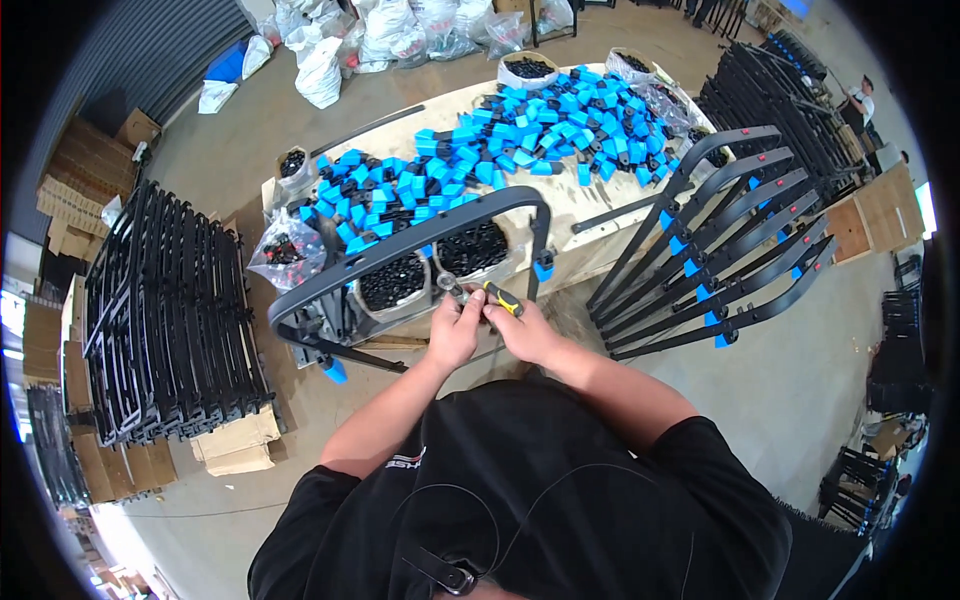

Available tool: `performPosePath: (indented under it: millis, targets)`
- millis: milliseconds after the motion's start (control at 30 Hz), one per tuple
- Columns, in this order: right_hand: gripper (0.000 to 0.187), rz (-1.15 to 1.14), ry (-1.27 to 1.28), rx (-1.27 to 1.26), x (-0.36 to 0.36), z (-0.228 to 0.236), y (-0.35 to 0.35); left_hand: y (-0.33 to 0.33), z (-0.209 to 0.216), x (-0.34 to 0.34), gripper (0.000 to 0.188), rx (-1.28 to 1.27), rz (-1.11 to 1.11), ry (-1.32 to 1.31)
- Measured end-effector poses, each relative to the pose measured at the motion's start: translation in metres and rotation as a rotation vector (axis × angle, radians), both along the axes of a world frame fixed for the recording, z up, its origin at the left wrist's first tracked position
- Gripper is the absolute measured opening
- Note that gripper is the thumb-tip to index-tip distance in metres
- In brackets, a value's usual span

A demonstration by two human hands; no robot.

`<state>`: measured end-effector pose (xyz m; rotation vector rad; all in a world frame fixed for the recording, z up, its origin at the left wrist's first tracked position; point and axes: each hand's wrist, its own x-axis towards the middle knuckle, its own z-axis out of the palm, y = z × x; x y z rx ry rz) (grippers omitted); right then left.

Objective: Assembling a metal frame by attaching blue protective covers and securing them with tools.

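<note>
My left hand (456, 330) is closed on a silver round-headed tool (447, 283) that looks like a ratchet wrench. Beside it, nearly touching, my right hand (522, 330) grips a screwdriver (504, 298) by its yellow and black handle. The fingertips meet over small parts too hidden to name. Just beyond the hands, a black bent-tube frame (410, 238) with blue end pieces stands against the near side of the table. Behind its top bar sit two tubs of small black parts, one on the left (395, 284) and one on the right (473, 248).
A large heap of blue and black plastic pieces (500, 145) covers much of the pale tabletop (545, 215). Several finished-looking black frames (715, 245) lean at the right. A dense stack of black frames (170, 320) stands at the left. White sacks (320, 72) line the back.
</note>
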<state>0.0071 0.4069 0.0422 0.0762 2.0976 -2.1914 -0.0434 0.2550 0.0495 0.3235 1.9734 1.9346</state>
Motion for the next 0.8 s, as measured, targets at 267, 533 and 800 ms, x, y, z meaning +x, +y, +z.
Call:
performPosePath:
  millis: [267, 533, 800]
  targets:
    - [0.034, -0.423, -0.029, 0.467, 0.021, -0.018, 0.153, 0.088, -0.007, 0.000, 0.039, -0.262, 0.081, -0.275]
    - [0.017, -0.545, -0.241, -0.327, -0.028, -0.049, 0.182, 0.136, -0.008, -0.003, 0.069, -0.170, 0.067, -0.577]
    - [0.019, -0.449, -0.409, -0.381, -0.050, -0.064, 0.183, 0.142, -0.004, -0.005, 0.078, -0.119, 0.003, -0.586]
